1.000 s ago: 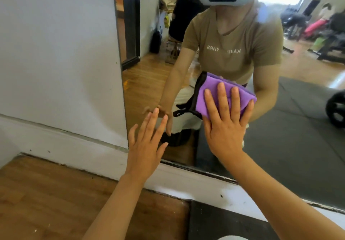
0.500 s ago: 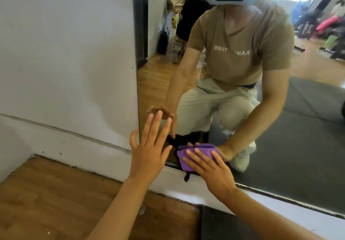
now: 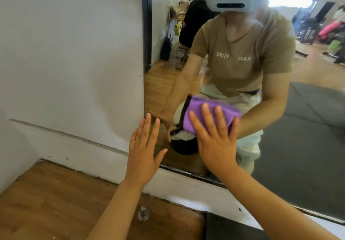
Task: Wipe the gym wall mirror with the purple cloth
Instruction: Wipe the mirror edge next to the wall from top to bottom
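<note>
The wall mirror (image 3: 308,146) fills the right half of the view, and its left edge runs down the white wall. A folded purple cloth (image 3: 207,110) with a black edge lies flat against the lower glass. My right hand (image 3: 214,137) presses it there with straight, spread fingers. My left hand (image 3: 144,146) is flat with its fingers spread, its fingertips at the mirror's lower left edge. The glass reflects me crouching, with both arms reaching forward.
A white baseboard (image 3: 84,150) runs under the wall and mirror. Wooden floor (image 3: 46,202) lies below, with a small clear knob (image 3: 143,212) on it and a black mat (image 3: 233,228) at the bottom right. Gym equipment shows in the reflection at the top right.
My right hand went down to the mirror's bottom edge with the cloth, then came back up the glass. My left hand stayed at the mirror's lower left edge.
</note>
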